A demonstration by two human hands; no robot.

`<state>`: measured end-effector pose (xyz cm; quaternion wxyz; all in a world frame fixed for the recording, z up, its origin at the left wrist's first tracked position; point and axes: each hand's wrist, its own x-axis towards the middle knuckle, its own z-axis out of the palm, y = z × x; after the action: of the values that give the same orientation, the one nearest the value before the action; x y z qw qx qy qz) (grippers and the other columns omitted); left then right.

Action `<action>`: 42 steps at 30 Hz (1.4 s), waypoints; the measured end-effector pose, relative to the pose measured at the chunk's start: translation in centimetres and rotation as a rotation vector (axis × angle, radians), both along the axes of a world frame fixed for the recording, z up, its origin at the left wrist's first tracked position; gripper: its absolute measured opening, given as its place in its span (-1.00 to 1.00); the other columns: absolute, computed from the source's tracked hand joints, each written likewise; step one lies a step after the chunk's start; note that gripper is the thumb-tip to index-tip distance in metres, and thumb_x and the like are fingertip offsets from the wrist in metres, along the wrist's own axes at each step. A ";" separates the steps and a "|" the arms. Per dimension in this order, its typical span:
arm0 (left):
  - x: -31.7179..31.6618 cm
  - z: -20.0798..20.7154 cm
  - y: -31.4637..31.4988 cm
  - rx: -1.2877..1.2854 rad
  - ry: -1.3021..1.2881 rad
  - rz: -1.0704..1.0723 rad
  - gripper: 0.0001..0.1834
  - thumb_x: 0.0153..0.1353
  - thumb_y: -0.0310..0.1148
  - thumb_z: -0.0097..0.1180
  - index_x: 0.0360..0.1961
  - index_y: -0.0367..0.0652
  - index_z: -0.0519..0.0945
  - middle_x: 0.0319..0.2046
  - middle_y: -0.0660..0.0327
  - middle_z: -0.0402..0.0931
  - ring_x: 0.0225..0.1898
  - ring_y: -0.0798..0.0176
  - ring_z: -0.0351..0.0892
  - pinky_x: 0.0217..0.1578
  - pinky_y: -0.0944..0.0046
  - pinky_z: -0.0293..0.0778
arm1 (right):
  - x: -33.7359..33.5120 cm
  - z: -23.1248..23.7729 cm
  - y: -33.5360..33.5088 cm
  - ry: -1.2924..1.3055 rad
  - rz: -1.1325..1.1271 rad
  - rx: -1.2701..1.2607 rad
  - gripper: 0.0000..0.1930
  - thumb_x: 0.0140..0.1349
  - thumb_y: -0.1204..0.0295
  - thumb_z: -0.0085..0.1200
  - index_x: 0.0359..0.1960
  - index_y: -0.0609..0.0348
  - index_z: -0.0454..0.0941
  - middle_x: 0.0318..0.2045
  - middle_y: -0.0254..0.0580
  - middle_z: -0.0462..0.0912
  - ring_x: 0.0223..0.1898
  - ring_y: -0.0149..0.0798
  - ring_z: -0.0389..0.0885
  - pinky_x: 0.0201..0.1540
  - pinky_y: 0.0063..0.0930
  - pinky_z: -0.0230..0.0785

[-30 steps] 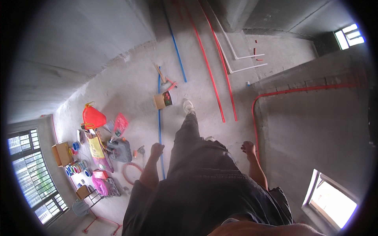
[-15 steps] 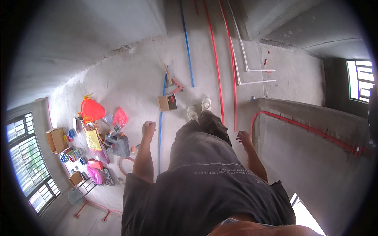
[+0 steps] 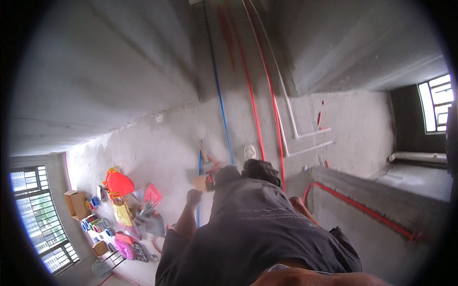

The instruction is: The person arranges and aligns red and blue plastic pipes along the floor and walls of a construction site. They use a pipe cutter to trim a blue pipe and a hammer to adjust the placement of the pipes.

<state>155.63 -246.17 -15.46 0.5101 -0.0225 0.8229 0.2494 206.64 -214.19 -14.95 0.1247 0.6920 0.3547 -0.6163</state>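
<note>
Left hand [image 3: 193, 197] curled shut, empty, just beside blue pipe [image 3: 199, 190] on floor [image 3: 157, 152]; small cardboard box [image 3: 202, 182] near (right hand [image 3: 296, 202] mostly hidden, grip unclear).

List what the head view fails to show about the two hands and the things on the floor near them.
- Right hand: mostly hidden behind the dark shirt; its grip cannot be told.
- Left hand: small and blurred; looks closed, but whether it holds anything is unclear.
- Small cardboard box: too small to make out its contents.
- Blue pipe: partly covered by the left arm.
</note>
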 end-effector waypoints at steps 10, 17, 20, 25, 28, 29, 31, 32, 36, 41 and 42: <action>-11.8 7.0 28.1 0.242 0.248 -0.024 -0.81 0.17 -0.34 0.23 -0.32 -0.26 0.66 -0.41 0.10 0.64 -0.41 0.15 0.66 -0.36 0.11 0.58 | -15.5 1.4 34.3 0.084 -0.008 0.318 -0.66 0.31 0.18 0.13 0.03 0.05 0.54 -0.25 -0.26 0.67 -0.32 -0.27 0.70 -0.27 -0.30 0.45; -21.1 -13.2 31.6 0.114 0.186 -0.254 -0.86 0.15 -0.27 0.25 -0.40 -0.09 0.68 -0.40 0.14 0.67 -0.29 0.01 0.68 -0.24 0.02 0.57 | -30.5 0.8 49.5 0.160 0.008 0.266 -0.73 0.34 0.19 0.08 -0.05 0.04 0.59 -0.31 -0.28 0.67 -0.39 -0.29 0.69 -0.37 -0.32 0.42; -25.7 -11.6 37.9 -0.061 0.026 -0.104 -0.81 0.20 -0.27 0.23 -0.42 -0.18 0.64 -0.49 0.07 0.65 -0.49 0.02 0.66 -0.39 -0.03 0.56 | -35.6 2.3 52.6 0.052 0.083 0.132 -0.75 0.35 0.21 0.08 -0.08 0.04 0.61 -0.34 -0.30 0.67 -0.42 -0.29 0.67 -0.41 -0.33 0.41; -39.5 -3.5 54.9 0.089 -0.030 0.175 -0.81 0.18 -0.33 0.29 -0.43 -0.11 0.52 -0.64 0.25 0.48 -0.69 0.29 0.48 -0.69 0.27 0.34 | -42.1 5.6 61.1 0.076 0.110 0.101 -0.72 0.32 0.17 0.11 -0.07 0.04 0.61 -0.33 -0.23 0.67 -0.40 -0.25 0.71 -0.40 -0.24 0.46; -49.1 0.3 65.6 0.347 0.103 0.251 -0.84 0.22 -0.30 0.26 -0.38 -0.07 0.53 -0.58 0.29 0.51 -0.63 0.36 0.49 -0.66 0.30 0.36 | -45.4 5.3 67.8 0.153 -0.105 0.201 -0.77 0.32 0.19 0.11 -0.14 0.02 0.59 -0.37 -0.24 0.66 -0.44 -0.26 0.69 -0.42 -0.27 0.45; -52.7 0.6 68.6 0.359 0.163 0.239 -0.85 0.22 -0.29 0.24 -0.36 -0.07 0.53 -0.56 0.29 0.51 -0.62 0.36 0.50 -0.64 0.30 0.37 | -47.6 5.4 69.9 0.116 -0.111 0.220 -0.79 0.31 0.20 0.13 -0.18 0.02 0.57 -0.39 -0.26 0.65 -0.46 -0.27 0.68 -0.44 -0.29 0.44; -58.7 0.4 74.8 0.387 0.278 0.223 -0.87 0.24 -0.29 0.22 -0.33 -0.06 0.55 -0.54 0.30 0.53 -0.60 0.36 0.51 -0.62 0.30 0.39 | -51.7 5.5 74.5 0.071 -0.102 0.218 -0.82 0.28 0.23 0.18 -0.23 0.00 0.55 -0.43 -0.28 0.63 -0.48 -0.28 0.65 -0.44 -0.28 0.41; -61.1 -0.5 77.5 0.417 0.286 0.173 -0.87 0.24 -0.29 0.22 -0.32 -0.07 0.55 -0.54 0.30 0.53 -0.59 0.35 0.52 -0.61 0.29 0.40 | -52.5 4.5 76.8 0.092 -0.103 0.193 -0.81 0.28 0.22 0.19 -0.21 0.00 0.56 -0.42 -0.28 0.64 -0.47 -0.26 0.66 -0.42 -0.21 0.41; -69.6 -4.1 85.3 0.453 0.335 0.059 -0.86 0.26 -0.27 0.20 -0.32 -0.08 0.58 -0.52 0.27 0.55 -0.58 0.29 0.54 -0.58 0.22 0.44 | -59.0 -0.6 87.3 0.111 -0.103 0.069 -0.82 0.32 0.23 0.10 -0.24 0.05 0.58 -0.47 -0.28 0.62 -0.51 -0.24 0.63 -0.43 -0.13 0.40; -69.8 -4.9 93.4 0.205 -0.076 0.439 -0.79 0.28 -0.19 0.22 -0.36 -0.10 0.64 -0.45 0.14 0.64 -0.53 0.15 0.62 -0.53 0.04 0.54 | -65.2 -8.2 103.5 0.418 -0.023 0.115 -0.64 0.41 0.14 0.01 -0.17 0.24 0.61 -0.47 -0.22 0.60 -0.57 -0.17 0.56 -0.54 -0.21 0.42; -69.1 -2.4 95.9 0.215 -0.171 0.393 -0.82 0.26 -0.23 0.24 -0.34 -0.11 0.63 -0.48 0.17 0.61 -0.54 0.17 0.61 -0.56 0.06 0.51 | -67.8 -8.6 107.4 0.286 -0.010 0.055 -0.62 0.41 0.18 0.01 -0.07 0.31 0.60 -0.40 -0.16 0.64 -0.53 -0.11 0.59 -0.48 -0.14 0.49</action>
<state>86.49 -150.28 -17.86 0.5190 -0.1487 0.7253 0.4272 138.84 -106.79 -23.54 0.0506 0.6022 0.3821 -0.6991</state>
